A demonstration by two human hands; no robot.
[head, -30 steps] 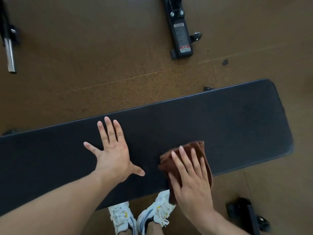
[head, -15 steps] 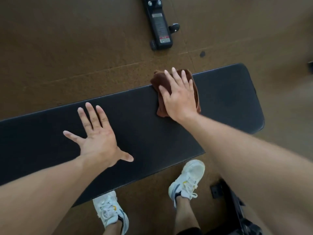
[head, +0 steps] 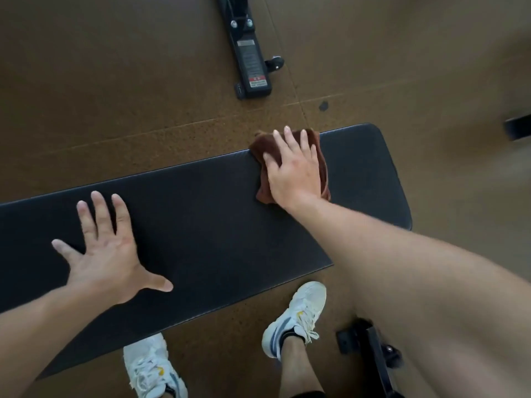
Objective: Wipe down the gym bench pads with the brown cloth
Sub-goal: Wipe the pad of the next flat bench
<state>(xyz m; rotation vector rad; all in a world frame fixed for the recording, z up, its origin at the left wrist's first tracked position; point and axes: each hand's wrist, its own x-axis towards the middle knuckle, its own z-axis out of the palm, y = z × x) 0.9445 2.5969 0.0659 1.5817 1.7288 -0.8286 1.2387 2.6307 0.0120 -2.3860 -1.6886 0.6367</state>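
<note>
From the head view, the brown cloth (head: 321, 156) lies folded on the far edge of the black bench pad (head: 207, 214), towards its right end, and the right hand (head: 293, 170) lies flat on top of it with fingers straight and spread, pressing it down so that cloth shows beyond the fingertips and along both sides of the palm. The left hand (head: 107, 254) rests well apart to the left, palm down on the bare pad, fingers wide and holding nothing, while two white sneakers (head: 296, 317) stand on the brown floor (head: 115, 81) at the pad's near edge.
</note>
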